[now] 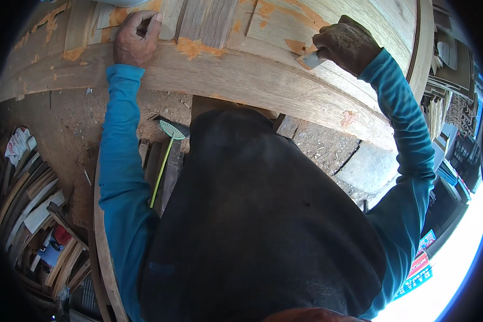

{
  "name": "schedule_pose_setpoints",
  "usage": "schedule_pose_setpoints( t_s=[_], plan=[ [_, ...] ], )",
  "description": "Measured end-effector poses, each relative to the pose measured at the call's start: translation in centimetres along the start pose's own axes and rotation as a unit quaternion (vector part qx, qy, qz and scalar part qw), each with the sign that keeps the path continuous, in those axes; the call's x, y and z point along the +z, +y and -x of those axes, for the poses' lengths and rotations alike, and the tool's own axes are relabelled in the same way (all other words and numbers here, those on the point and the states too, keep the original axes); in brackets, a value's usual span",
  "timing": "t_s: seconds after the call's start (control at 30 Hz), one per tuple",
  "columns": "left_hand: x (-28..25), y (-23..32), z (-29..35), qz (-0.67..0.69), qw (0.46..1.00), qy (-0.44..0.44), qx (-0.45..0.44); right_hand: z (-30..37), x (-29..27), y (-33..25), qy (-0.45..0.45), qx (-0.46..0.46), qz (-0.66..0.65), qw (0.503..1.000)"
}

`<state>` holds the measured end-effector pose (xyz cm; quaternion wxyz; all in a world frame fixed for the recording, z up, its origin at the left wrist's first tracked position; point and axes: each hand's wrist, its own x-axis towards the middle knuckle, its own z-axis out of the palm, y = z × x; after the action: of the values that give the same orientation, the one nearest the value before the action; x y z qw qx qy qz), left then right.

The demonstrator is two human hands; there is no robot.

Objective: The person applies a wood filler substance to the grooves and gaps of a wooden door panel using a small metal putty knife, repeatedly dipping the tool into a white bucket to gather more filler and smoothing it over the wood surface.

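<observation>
My right hand (350, 46) is closed around a putty knife (312, 60), its flat blade pointing left and down against the wooden panel (284, 70). Orange filler (295, 46) is smeared on the wood just beside the blade. To the left, my left hand (136, 38) rests on the panel with its fingers curled and the thumb bent toward the forefinger. Whatever it may hold is hidden. Above that hand, a pale, rounded container (122, 2) is cut off by the top of the picture. More filler (197, 48) lies along the joints between the hands.
Below the panel's near edge, a light green fly swatter (170, 130) leans by some boards. Stacked wood strips (29, 198) fill the lower left. Further boards and carved pieces (456, 80) stand at the right. A pale slab (367, 166) lies on the ground.
</observation>
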<state>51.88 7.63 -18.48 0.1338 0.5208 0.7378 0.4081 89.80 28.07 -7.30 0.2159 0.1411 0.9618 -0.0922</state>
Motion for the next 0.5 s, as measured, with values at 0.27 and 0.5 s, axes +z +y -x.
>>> schedule_pose_setpoints(
  t_s=[0.27,0.5],
  plan=[
    [0.2,-0.7,0.2,-0.025,0.999,0.003,-0.031,-1.2,2.9,0.3,0.098,0.003,0.125,0.987],
    [0.0,-1.0,0.1,-0.027,1.0,0.0,0.004,0.3,-1.5,-3.4,0.119,0.014,0.177,0.977]
  ],
)
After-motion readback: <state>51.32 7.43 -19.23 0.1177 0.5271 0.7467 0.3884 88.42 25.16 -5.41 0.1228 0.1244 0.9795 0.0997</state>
